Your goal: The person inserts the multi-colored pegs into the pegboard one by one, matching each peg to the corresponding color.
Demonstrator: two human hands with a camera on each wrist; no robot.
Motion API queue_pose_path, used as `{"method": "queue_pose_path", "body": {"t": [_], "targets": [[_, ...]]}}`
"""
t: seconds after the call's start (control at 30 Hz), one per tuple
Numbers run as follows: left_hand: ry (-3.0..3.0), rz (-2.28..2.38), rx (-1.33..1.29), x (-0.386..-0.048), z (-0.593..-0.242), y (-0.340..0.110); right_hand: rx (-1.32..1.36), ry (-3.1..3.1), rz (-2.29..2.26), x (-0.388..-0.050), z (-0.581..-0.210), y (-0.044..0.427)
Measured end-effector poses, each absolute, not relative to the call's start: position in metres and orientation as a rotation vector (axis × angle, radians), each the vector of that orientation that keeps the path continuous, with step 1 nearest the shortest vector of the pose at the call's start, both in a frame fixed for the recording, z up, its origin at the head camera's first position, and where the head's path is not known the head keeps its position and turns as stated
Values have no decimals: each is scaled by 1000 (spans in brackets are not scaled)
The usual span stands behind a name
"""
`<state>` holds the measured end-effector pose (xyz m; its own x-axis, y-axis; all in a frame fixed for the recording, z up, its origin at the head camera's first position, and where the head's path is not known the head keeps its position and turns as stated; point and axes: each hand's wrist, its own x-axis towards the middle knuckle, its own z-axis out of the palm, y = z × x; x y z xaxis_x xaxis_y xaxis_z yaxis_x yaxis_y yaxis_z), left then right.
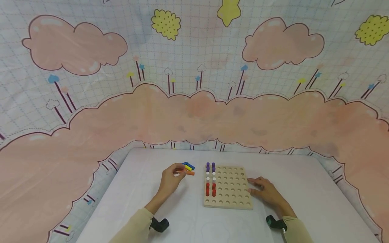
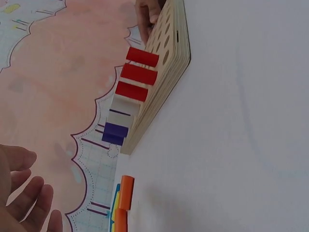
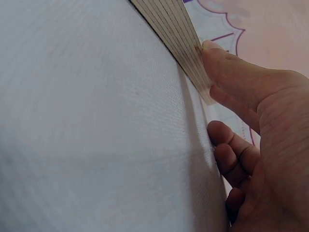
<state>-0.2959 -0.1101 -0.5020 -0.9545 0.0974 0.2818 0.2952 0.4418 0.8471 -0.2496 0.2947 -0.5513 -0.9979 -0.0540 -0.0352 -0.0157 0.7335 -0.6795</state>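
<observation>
Wooden pegboard (image 1: 224, 198) on worktop (image 1: 188, 217), coloured pegs (image 1: 214, 189) in its two left columns. Right hand (image 1: 268, 192): thumb against board edge, fingers apart. Left hand (image 1: 171, 178): thumb and fingers parted, near loose pegs (image 1: 190, 173) left of board.

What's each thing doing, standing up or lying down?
Board: flat, partly filled.
Purple pegs: standing in holes.
White pegs: standing in holes.
Red pegs: standing in holes.
Orange pegs: lying down.
Yellow pegs: lying down.
Blue pegs: lying down.
Left hand: empty.
Right hand: touching board.

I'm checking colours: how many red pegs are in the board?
4 in the head view: two red pegs in the leftmost column of the board, two in the next.
</observation>
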Motion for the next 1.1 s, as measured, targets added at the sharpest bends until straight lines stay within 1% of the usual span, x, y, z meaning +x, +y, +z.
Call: {"method": "queue_pose_path", "body": {"t": [0.37, 0.8, 1.1], "targets": [[-2560, -1416, -244, -319, -520, -125, -56, 2883, -1101, -249, -553, 296], [-2723, -1471, -46, -345, -539, -127, -51, 2883, -1096, -251, -556, 296], [-2726, -1407, -108, -348, -546, -120, -111, 2897, -1111, -251, -556, 298]]}}
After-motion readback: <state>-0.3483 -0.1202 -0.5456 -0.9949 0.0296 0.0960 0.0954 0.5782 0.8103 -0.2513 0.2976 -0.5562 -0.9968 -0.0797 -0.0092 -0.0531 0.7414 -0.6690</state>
